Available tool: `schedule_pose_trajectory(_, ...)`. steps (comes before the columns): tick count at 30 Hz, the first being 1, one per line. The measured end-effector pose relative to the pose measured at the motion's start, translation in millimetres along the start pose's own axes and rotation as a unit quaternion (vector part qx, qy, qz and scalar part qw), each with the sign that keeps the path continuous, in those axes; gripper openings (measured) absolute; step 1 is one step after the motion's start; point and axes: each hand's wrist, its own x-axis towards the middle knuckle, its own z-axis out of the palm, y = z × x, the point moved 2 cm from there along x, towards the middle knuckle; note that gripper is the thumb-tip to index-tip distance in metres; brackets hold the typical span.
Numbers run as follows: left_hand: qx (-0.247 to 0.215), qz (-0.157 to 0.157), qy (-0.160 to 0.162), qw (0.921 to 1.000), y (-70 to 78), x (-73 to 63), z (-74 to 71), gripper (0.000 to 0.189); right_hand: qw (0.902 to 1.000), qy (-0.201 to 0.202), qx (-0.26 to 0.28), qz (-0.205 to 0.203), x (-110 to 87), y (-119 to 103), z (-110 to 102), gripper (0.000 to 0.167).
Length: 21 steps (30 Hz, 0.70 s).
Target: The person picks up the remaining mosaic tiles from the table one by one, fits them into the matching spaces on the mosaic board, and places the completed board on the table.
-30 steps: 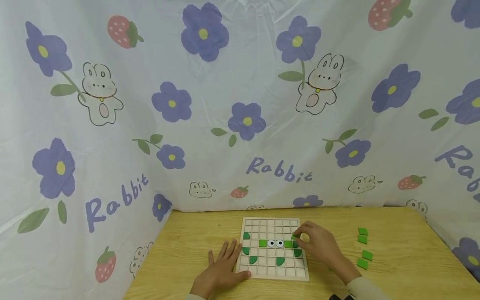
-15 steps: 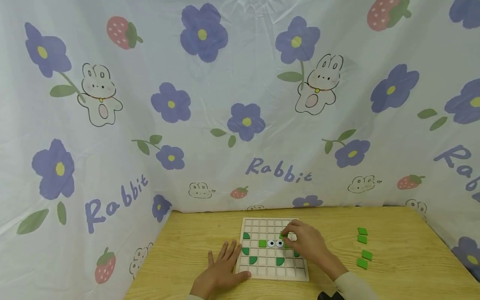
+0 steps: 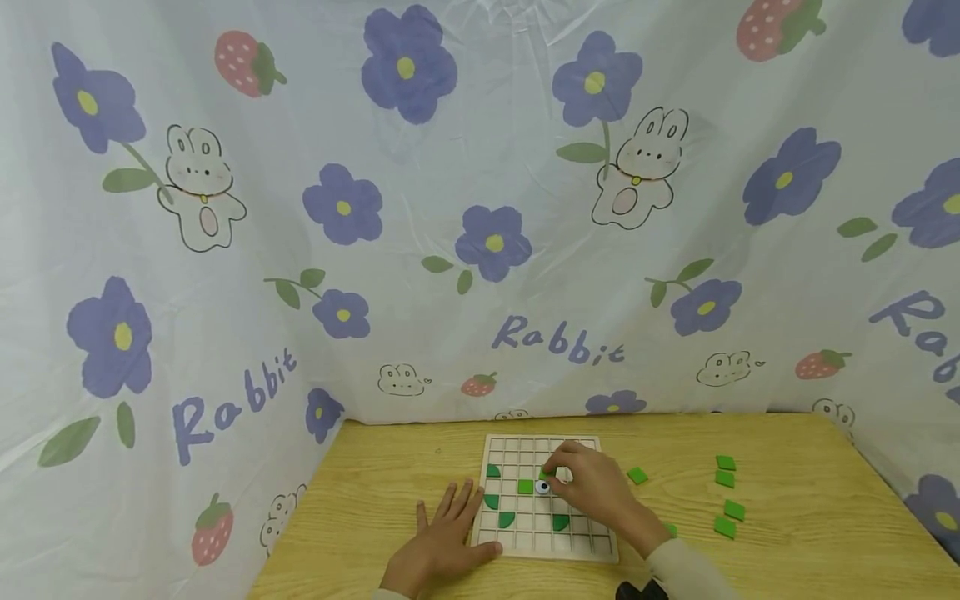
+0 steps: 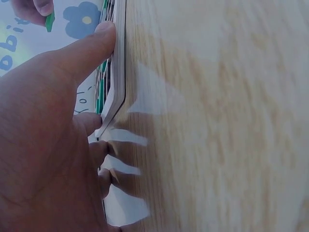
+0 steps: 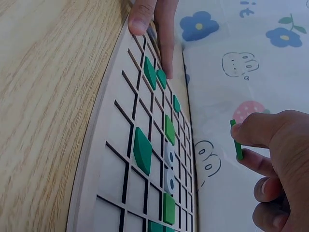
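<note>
Biggest thing in here is the printed backdrop sheet (image 3: pixel 480 150), all purple flowers, strawberries and "Rabbit" lettering, hanging behind a wood-grain table (image 3: pixel 360 500). On the table there's a pale wooden grid board (image 3: pixel 525 543); call it a clock with 12 at the sheet.

The left hand (image 3: pixel 444 533) sits around 8 o'clock, flat with fingers spread, not gripping anything. Its thumb touches the board's edge between 7 and 8. The right hand (image 3: pixel 592 487) reaches in over the board from 4 o'clock, pinching one bright green tile (image 5: pixel 236 140) between thumb and fingers. That tile is up off the board, seen nearly edge-on from the right wrist.

A pale sleeve (image 3: pixel 686 571) trails behind that hand.

Now the little stuff. Four loose green squares (image 3: pixel 734 510) lie on the table well out at 3 o'clock, one more (image 3: pixel 637 476) is closer in between 2 and 3, and another (image 3: pixel 671 530) peeks out by the sleeve. On the board, dark green rounded pieces (image 3: pixel 507 520) sit at 10, 9, 8 and 5. Near the middle, two googly-eye tiles (image 5: pixel 169 181) sit side by side, with a bright green square (image 5: pixel 169 129) at either end of the pair.
</note>
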Motion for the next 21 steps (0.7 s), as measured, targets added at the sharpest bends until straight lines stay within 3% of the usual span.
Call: schedule_pose_trajectory(21,-0.004,0.005,-0.004,1.0000,1.4,-1.1,-1.8,0.098,0.9999,-0.012,0.011,0.004,13.8,-9.3,16.4,0.008)
